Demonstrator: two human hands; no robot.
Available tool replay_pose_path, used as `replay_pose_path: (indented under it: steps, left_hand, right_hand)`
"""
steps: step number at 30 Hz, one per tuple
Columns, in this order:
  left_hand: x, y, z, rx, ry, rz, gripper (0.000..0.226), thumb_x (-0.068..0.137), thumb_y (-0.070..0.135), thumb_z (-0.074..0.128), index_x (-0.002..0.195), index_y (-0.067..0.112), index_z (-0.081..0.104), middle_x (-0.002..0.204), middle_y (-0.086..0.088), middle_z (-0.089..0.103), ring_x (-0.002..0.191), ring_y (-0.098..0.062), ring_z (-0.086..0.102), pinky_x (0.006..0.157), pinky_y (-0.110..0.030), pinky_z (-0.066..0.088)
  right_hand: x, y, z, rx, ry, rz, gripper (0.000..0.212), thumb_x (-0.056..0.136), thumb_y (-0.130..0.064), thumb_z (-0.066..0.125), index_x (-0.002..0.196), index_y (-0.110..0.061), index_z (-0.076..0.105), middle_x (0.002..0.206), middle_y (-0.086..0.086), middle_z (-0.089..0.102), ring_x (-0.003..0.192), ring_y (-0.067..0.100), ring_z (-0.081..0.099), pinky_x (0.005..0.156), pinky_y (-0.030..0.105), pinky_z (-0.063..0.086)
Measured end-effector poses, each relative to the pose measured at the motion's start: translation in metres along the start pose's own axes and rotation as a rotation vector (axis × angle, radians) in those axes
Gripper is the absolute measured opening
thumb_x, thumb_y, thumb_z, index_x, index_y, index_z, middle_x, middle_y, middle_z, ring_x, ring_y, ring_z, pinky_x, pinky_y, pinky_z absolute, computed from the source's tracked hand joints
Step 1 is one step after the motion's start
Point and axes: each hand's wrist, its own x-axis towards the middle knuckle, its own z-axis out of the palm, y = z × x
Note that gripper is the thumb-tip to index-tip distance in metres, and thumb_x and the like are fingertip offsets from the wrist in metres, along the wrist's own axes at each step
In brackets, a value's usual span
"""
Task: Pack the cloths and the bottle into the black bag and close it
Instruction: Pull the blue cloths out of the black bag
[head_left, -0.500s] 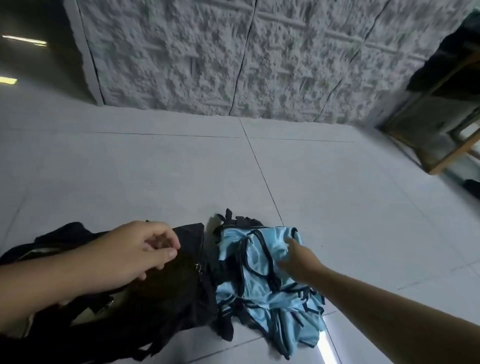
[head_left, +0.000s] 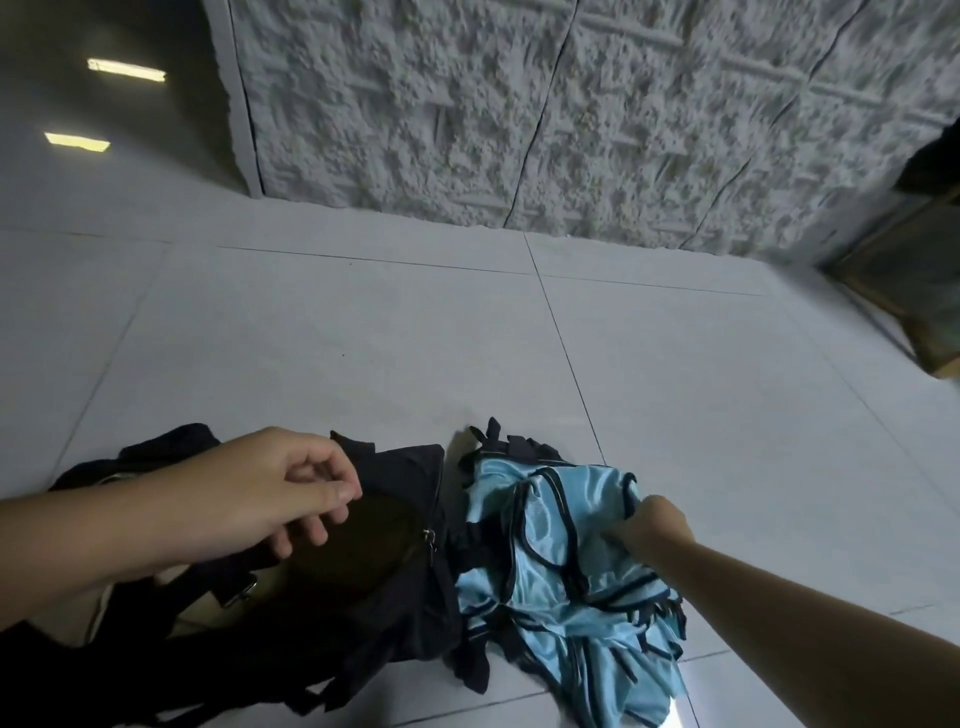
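Pale floor tiles (head_left: 322, 332) run to a rough white wall (head_left: 519, 104). At left, the left hand (head_left: 270, 493) hovers loosely curled, holding nothing, over the open black bag (head_left: 384, 587). Just beside the bag lie light-blue cloths (head_left: 545, 571), which the right hand (head_left: 654, 525) grasps.

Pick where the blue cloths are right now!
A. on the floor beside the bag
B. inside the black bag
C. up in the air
A: the blue cloths lie heaped on the floor tiles right next to the black bag, with the right hand on them.
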Motion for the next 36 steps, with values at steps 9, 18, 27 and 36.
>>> replay_pose_path:
  steps: [9,18,27,36]
  left_hand:
    - [0.002,0.007,0.015,-0.053,0.007,0.035,0.026,0.095,0.009,0.064,0.078,0.024,0.076,0.082,-0.008,0.076,0.073,-0.025,0.074,0.056,-0.036,0.056]
    - [-0.002,0.001,0.018,-0.053,-0.033,-0.054,0.011,0.096,0.014,0.064,0.092,0.009,0.073,0.084,-0.009,0.078,0.077,-0.028,0.075,0.058,-0.034,0.056]
    - [-0.017,0.002,-0.005,-0.287,-0.008,-0.029,0.062,0.072,0.048,0.080,0.125,0.020,0.065,0.108,-0.005,0.078,0.102,-0.022,0.075,0.089,-0.048,0.061]
    - [-0.035,0.013,-0.069,-0.972,-0.016,-0.074,0.104,0.062,0.092,0.050,0.123,0.011,0.073,0.131,-0.021,0.066,0.121,-0.040,0.064,0.105,-0.053,0.047]
  right_hand:
    - [-0.014,0.000,-0.006,0.320,0.013,-0.064,0.014,0.079,-0.012,0.082,0.087,-0.009,0.070,0.077,0.012,0.073,0.061,0.025,0.065,0.052,0.030,0.052]
    - [-0.067,-0.026,-0.054,0.669,-0.274,-0.291,0.023,0.089,0.008,0.050,0.105,0.008,0.068,0.098,0.040,0.068,0.088,0.055,0.069,0.082,0.073,0.052]
    - [-0.181,-0.108,-0.130,0.916,-0.603,-0.525,0.026,0.093,0.007,0.051,0.114,0.013,0.065,0.112,0.039,0.067,0.100,0.055,0.068,0.085,0.059,0.059]
    - [-0.245,-0.189,-0.088,1.172,-0.916,-0.521,0.036,0.090,0.000,0.053,0.121,0.002,0.070,0.120,0.027,0.070,0.101,0.039,0.072,0.088,0.050,0.060]
